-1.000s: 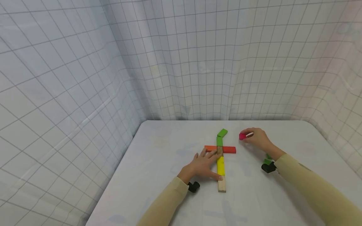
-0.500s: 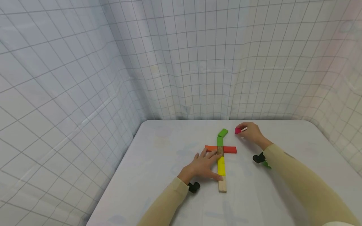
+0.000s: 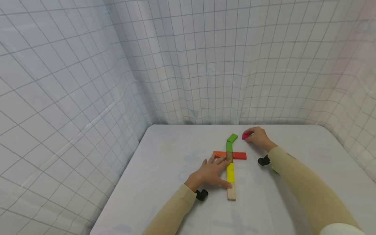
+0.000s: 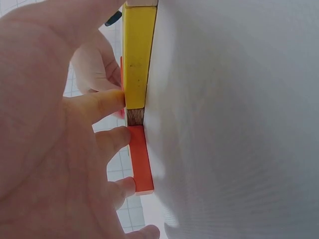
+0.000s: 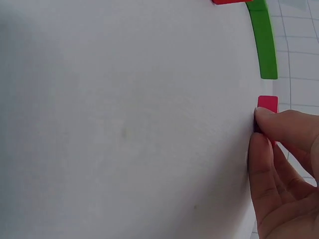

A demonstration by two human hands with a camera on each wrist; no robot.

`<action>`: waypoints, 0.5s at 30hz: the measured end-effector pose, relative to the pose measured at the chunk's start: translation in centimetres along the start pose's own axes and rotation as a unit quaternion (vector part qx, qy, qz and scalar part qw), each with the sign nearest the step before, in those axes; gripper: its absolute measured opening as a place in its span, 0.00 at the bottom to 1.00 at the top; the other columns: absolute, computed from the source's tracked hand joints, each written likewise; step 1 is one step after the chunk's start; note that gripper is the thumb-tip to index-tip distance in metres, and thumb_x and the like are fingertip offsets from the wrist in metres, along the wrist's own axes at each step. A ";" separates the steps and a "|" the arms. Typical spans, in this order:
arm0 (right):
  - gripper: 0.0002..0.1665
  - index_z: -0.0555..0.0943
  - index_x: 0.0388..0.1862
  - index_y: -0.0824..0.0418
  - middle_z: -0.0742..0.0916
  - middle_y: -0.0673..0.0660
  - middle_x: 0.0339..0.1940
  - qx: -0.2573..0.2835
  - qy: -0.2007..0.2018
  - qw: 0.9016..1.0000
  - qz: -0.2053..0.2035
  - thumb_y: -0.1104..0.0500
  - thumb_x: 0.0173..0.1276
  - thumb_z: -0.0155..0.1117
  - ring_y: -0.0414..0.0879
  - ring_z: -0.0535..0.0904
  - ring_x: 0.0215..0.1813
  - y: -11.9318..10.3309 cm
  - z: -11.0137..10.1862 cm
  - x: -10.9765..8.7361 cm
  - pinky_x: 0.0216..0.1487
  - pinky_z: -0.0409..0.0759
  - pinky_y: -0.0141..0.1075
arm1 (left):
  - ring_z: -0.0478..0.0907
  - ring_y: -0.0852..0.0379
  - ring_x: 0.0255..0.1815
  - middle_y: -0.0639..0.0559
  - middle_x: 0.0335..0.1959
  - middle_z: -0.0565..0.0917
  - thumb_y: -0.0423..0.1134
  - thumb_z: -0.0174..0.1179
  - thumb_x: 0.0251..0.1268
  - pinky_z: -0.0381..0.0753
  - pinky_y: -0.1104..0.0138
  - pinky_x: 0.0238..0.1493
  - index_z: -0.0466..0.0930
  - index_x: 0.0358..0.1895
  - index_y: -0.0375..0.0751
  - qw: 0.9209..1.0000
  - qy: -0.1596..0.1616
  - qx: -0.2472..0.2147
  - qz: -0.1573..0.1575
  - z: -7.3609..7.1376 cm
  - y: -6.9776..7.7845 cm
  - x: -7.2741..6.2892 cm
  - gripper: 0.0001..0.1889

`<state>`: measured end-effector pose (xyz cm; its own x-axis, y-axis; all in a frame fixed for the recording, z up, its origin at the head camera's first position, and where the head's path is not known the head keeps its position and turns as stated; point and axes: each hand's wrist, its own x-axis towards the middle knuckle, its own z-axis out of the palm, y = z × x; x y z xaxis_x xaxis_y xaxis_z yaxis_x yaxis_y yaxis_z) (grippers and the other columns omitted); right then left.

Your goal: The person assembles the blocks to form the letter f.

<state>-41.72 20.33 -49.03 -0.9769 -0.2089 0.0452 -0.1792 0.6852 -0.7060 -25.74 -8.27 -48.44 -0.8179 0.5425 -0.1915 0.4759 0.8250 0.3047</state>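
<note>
Right hand [image 3: 258,137] pinches the pink rectangular block [image 5: 267,103] — align it gently — left hand [image 3: 209,173], fingers spread, touches the yellow rectangular block [image 4: 137,59]

White table [image 3: 152,169], rounded far corners, pale grey-blue smudges [image 3: 121,227] on top. Back sheeting [image 3: 199,65] beyond far edge — white, thin dark grid lines, soft vertical folds. Left sheeting [image 3: 58,98] gridded too, long slanting crease; right sheeting [image 3: 346,81] likewise — pinkish tinge near top.
</note>
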 end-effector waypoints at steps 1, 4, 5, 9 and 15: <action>0.23 0.82 0.59 0.68 0.83 0.67 0.54 -0.001 -0.001 1.000 -0.001 0.65 0.64 0.70 0.58 0.76 0.49 0.0 0.0 0.1 0.49 0.80 0.44 | 0.35 0.42 0.82 0.64 0.83 0.44 0.77 0.62 0.50 0.43 0.36 0.73 0.50 0.80 0.71 1.000 0.000 0.000 0.001 0.0 0.0 0.0 0.53; 0.23 0.82 0.59 0.68 0.83 0.67 0.55 -0.002 -0.006 1.000 0.004 0.65 0.64 0.69 0.59 0.76 0.49 -0.1 0.0 0.3 0.51 0.80 0.46 | 0.36 0.42 0.82 0.64 0.83 0.44 0.78 0.62 0.50 0.43 0.36 0.73 0.50 0.80 0.72 1.000 -0.001 -0.002 0.002 0.1 0.0 0.1 0.53; 0.23 0.82 0.59 0.67 0.83 0.66 0.55 -0.003 -0.008 1.000 0.008 0.65 0.64 0.70 0.58 0.76 0.50 -0.1 0.0 0.4 0.52 0.79 0.46 | 0.36 0.42 0.82 0.64 0.83 0.44 0.78 0.62 0.49 0.44 0.36 0.73 0.50 0.80 0.72 1.000 -0.002 -0.003 0.002 0.2 0.1 0.1 0.53; 0.24 0.81 0.60 0.67 0.83 0.67 0.56 -0.003 -0.015 1.000 0.012 0.66 0.65 0.70 0.58 0.76 0.51 -0.4 0.0 0.6 0.54 0.78 0.47 | 0.36 0.41 0.82 0.63 0.83 0.44 0.77 0.62 0.50 0.44 0.35 0.73 0.51 0.80 0.71 1.000 -0.002 -0.002 0.002 0.0 0.2 -0.1 0.53; 0.23 0.82 0.60 0.64 0.83 0.68 0.54 0.006 -0.006 1.000 0.025 0.65 0.64 0.70 0.59 0.76 0.50 -1.0 0.4 0.7 0.51 0.79 0.46 | 0.37 0.40 0.82 0.61 0.83 0.45 0.76 0.62 0.51 0.44 0.35 0.73 0.51 0.81 0.69 1.000 -0.001 0.004 0.005 -0.4 0.1 -0.2 0.53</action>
<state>-42.19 19.26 -48.57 -0.9830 -0.1837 0.0016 -0.1294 0.6866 -0.7155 -25.60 -8.38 -48.03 -0.8128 0.5506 -0.1902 0.4865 0.8212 0.2984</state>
